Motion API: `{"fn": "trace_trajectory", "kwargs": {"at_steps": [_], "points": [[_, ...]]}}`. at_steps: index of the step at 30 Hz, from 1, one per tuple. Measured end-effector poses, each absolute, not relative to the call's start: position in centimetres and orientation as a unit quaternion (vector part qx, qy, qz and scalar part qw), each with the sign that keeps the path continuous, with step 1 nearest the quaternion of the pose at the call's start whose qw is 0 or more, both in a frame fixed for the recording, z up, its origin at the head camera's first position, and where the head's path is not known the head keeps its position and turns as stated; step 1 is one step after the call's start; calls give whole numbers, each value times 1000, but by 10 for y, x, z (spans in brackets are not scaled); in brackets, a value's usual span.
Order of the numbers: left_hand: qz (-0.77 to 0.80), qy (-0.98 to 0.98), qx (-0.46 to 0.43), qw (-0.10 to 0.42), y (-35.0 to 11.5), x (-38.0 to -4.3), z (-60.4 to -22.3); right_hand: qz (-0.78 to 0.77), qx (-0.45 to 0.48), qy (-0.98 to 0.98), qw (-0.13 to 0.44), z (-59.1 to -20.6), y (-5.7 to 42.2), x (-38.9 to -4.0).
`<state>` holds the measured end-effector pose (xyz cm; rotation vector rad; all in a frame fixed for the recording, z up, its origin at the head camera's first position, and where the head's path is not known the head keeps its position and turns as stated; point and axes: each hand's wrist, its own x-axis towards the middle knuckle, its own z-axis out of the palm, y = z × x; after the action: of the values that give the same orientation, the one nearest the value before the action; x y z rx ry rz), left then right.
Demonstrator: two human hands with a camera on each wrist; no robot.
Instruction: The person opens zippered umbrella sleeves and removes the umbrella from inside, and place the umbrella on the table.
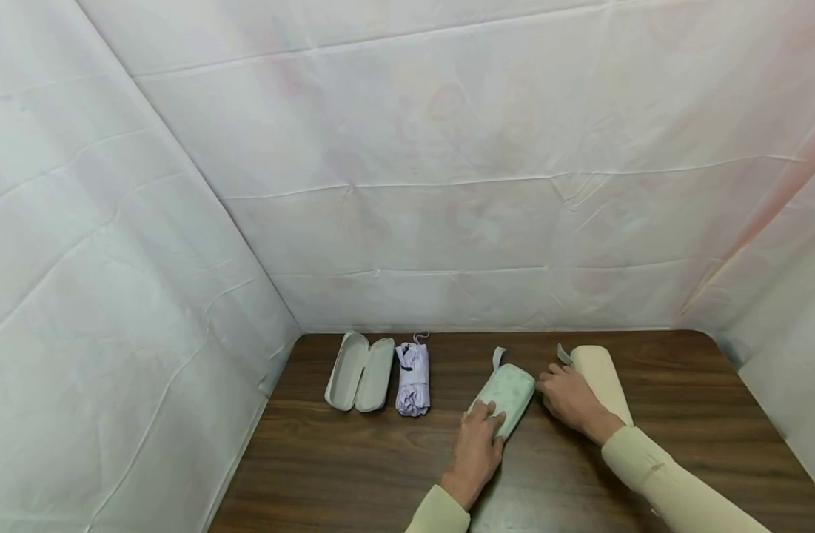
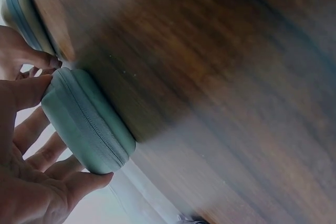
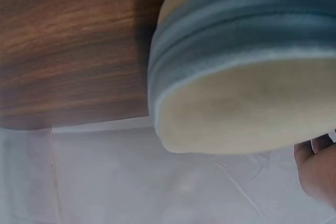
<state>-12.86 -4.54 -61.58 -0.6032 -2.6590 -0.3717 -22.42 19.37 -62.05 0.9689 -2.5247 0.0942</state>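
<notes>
A mint-green zippered case (image 1: 514, 392) lies aslant on the table, a grey loop at its far end. My left hand (image 1: 477, 448) grips it from the near end, thumb and fingers on opposite sides in the left wrist view, where the grey zipper band (image 2: 86, 114) runs along its edge. At its far right corner is my right hand (image 1: 570, 396), fingers bent and their tips close together; I cannot tell whether they pinch a zipper pull. Beside that hand's right side lies a cream case (image 1: 602, 377), its blue-grey zipper band (image 3: 226, 35) large in the right wrist view.
Farther left on the dark wooden table (image 1: 354, 466), an open grey eyeglasses case (image 1: 375, 374) lies next to a folded lilac umbrella (image 1: 414, 374) with a wrist strap. Pale fabric sheets (image 1: 447, 222) hang behind the table and at its sides.
</notes>
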Motion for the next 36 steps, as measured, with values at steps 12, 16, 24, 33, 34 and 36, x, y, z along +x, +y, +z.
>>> {"fn": "trace_trajectory", "kwargs": {"at_steps": [12, 16, 24, 33, 34, 36], "points": [[-123, -940, -215, 236, -43, -131, -621, 51, 338, -918, 201, -621, 186, -213], [-125, -941, -210, 233, -42, -130, -621, 52, 336, -918, 202, -622, 185, -211], [-132, -939, -207, 242, -40, -128, -619, 61, 330, -920, 204, -622, 184, -208], [-120, -948, -199, 216, -39, -129, -618, 72, 312, -922, 218, -625, 181, -206], [-118, -948, -200, 216, -39, -129, -618, 76, 306, -923, 220, -626, 181, -206], [-115, -949, -202, 215, -39, -129, -618, 85, 294, -926, 221, -627, 179, -205]]}}
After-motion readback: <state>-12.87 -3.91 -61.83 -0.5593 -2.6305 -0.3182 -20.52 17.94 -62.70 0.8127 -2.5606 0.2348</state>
